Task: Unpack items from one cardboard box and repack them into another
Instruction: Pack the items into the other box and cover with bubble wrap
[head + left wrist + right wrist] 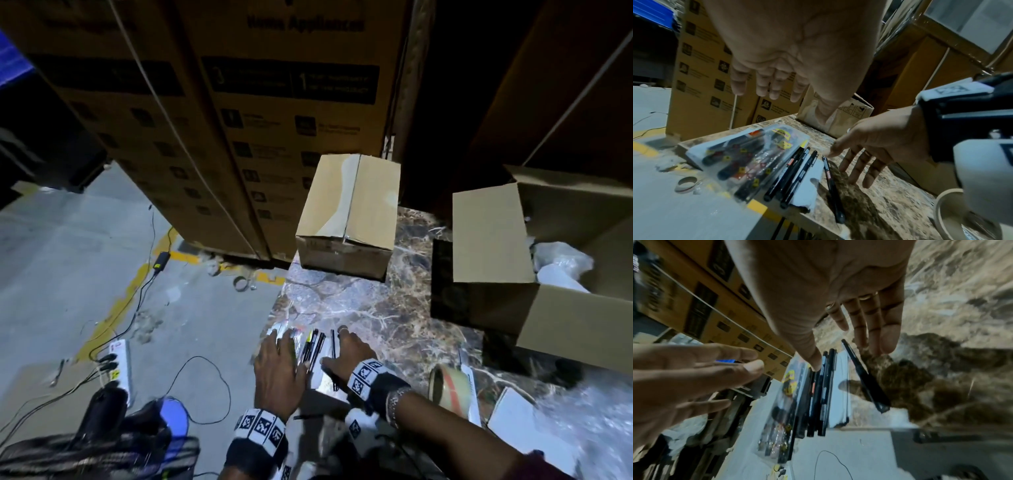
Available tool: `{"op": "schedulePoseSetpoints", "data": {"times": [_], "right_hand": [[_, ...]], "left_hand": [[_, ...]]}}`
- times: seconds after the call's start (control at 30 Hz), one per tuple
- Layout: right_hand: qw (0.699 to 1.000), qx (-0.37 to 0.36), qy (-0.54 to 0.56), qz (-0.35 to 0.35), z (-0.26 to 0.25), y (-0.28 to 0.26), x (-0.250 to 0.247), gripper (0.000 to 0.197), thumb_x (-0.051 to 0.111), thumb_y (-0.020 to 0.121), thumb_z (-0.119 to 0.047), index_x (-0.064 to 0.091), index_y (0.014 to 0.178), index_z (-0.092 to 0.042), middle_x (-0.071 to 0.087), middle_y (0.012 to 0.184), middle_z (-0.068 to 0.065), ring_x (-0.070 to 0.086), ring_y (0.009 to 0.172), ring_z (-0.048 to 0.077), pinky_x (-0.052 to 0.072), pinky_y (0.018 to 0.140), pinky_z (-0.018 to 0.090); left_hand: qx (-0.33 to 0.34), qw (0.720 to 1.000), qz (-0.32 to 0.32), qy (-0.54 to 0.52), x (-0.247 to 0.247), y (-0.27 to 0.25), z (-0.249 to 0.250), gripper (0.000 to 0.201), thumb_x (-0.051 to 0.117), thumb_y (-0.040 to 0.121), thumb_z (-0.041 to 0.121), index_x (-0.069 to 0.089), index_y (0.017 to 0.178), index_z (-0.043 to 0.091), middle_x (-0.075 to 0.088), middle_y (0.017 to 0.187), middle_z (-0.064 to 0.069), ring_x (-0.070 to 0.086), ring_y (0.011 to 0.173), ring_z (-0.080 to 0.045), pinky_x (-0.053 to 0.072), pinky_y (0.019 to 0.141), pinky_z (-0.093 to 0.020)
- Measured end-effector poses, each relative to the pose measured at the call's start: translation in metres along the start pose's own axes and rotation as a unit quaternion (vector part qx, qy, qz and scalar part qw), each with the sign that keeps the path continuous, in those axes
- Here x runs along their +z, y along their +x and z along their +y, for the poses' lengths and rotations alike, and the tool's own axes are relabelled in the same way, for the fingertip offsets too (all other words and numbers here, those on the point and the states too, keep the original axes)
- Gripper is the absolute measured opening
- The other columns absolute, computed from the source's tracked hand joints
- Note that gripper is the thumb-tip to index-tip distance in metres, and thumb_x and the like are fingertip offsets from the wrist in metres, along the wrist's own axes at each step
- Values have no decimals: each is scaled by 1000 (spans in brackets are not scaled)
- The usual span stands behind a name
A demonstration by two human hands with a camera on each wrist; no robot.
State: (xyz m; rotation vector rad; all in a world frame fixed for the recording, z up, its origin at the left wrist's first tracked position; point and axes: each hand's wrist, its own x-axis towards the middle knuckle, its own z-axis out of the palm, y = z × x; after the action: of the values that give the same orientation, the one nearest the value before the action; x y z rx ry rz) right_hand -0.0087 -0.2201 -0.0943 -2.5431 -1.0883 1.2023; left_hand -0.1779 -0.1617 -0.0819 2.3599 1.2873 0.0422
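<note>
A clear plastic pack of black pens (748, 157) lies at the marble table's near left corner. Several loose black pens (795, 172) lie on a white sheet beside it, and one more pen (831, 181) lies apart on the right. My left hand (279, 356) hovers flat over the pack with straight fingers (768, 87) and holds nothing. My right hand (346, 349) is spread open just right of the lone pen (863, 374), its fingers (873, 324) straight and empty. A closed cardboard box (349, 209) stands at the table's back; an open one (561, 315) with white wrapping inside stands at the right.
A tape roll (448, 380) and a white carton (510, 418) lie near my right forearm. Tall printed cartons (239, 137) wall off the back. Left of the table (376, 308), the floor holds a power strip (120, 363), cables and a used tape ring (241, 283).
</note>
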Motion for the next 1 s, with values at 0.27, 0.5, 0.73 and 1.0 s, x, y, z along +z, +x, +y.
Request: {"op": "schedulePoseSetpoints", "data": {"times": [0.27, 0.5, 0.73, 1.0], "right_hand": [[996, 61, -1, 65, -25, 3, 39, 105, 65, 84, -59, 3, 155, -12, 28, 154, 10, 46, 132, 33, 42, 102, 41], [994, 59, -19, 94, -37, 6, 49, 109, 65, 77, -66, 10, 154, -11, 22, 156, 13, 37, 138, 34, 41, 103, 44], [993, 72, -42, 85, -43, 15, 54, 119, 69, 76, -63, -2, 157, -11, 8, 163, 12, 26, 145, 34, 43, 104, 43], [988, 73, -34, 132, -28, 17, 54, 82, 60, 90, -33, 15, 152, -7, 33, 148, 12, 43, 132, 31, 46, 97, 40]], "left_hand": [[-30, 997, -53, 43, 7, 0, -31, 80, 62, 92, 44, 25, 156, 13, 27, 162, -15, 26, 148, -37, 36, 113, -53], [-35, 990, -117, 65, 9, -2, -44, 77, 50, 101, 44, 8, 161, 19, 5, 169, -9, 8, 155, -32, 22, 121, -54], [-21, 989, -132, 68, 13, 1, -53, 78, 51, 100, 43, 9, 162, 21, 9, 168, -8, 13, 154, -32, 29, 118, -52], [19, 989, -117, 89, 13, 3, -44, 77, 56, 95, 45, 21, 159, 18, 18, 165, -14, 20, 152, -33, 25, 120, -49]]}}
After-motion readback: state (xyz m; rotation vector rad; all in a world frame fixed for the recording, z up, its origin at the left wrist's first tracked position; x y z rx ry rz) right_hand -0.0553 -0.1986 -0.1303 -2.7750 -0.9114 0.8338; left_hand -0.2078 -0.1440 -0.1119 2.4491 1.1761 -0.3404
